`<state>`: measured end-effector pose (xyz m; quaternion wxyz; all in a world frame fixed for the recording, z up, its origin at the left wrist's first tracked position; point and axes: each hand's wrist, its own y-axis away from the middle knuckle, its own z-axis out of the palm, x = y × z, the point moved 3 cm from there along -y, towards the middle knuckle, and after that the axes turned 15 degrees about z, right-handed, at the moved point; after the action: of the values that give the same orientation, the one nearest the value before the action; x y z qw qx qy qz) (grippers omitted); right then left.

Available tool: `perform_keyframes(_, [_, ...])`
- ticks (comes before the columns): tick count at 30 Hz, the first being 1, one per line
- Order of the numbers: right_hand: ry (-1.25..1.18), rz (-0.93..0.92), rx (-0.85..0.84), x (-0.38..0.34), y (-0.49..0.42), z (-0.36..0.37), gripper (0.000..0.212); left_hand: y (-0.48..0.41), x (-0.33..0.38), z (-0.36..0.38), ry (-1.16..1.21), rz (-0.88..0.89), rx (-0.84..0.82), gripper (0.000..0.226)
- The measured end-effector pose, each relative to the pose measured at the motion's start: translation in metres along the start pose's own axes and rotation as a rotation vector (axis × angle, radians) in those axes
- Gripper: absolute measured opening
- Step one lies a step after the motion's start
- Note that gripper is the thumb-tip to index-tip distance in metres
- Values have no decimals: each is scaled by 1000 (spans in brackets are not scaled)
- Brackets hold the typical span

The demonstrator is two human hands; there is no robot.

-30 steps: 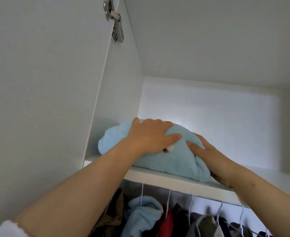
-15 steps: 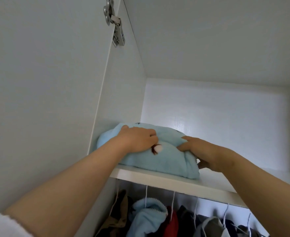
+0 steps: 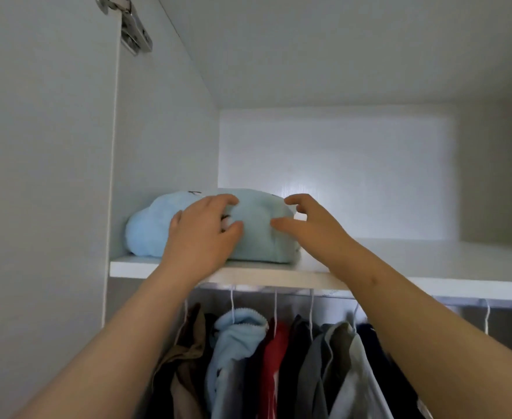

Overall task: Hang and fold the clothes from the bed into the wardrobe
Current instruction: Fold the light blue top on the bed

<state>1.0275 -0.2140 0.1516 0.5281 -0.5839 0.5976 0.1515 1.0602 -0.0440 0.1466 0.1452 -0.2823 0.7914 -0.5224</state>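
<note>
A folded light blue fleece garment (image 3: 149,228) lies on the wardrobe's white top shelf (image 3: 430,267), pushed against the left wall. My left hand (image 3: 200,234) rests on the garment's front, its fingers loosely bent over the fabric. My right hand (image 3: 312,228) hovers at the garment's right end with fingers spread and relaxed. Its thumb is close to the fabric and it grips nothing.
Below the shelf several garments hang on white hangers, among them a light blue fleece (image 3: 236,343), a red top (image 3: 274,358) and grey jackets (image 3: 333,367). The open wardrobe door (image 3: 37,207) with its metal hinge (image 3: 134,31) stands at the left.
The garment now sits deeper on the shelf. Both hands have eased off it: the right hand has lifted away and spread its fingers, and the left has drawn back toward the front.
</note>
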Motion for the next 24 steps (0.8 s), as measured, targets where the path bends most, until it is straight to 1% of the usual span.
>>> perform_keyframes(2, [-37,-34,36,3,14,-15,32,15,16,1,107,7,78,37])
perform_keyframes(4, [-82,-50,90,7,35,-28,22,30,33,4,221,-39,132,35])
perform_keyframes(6, [-133,-52,162,16,61,-37,17,46,51,9,340,-65,164,30])
perform_keyframes(9, [-136,-37,252,35,109,-46,15,75,79,15,488,-68,154,22])
perform_keyframes(11, [-84,8,238,50,140,-50,16,95,97,21,632,-75,124,19])
perform_keyframes(13, [-70,86,210,65,169,-52,15,116,115,30,777,-103,74,19])
perform_keyframes(16, [-147,239,268,94,217,-51,15,159,140,47,929,-177,-40,25])
perform_keyframes(19, [-189,408,361,124,274,-44,13,211,164,63,1047,-251,-214,24])
perform_keyframes(22, [-149,580,437,153,343,-44,14,261,199,74,1129,-300,-412,26])
perform_keyframes(24, [-159,688,518,167,394,-50,15,294,229,76,1206,-335,-553,24])
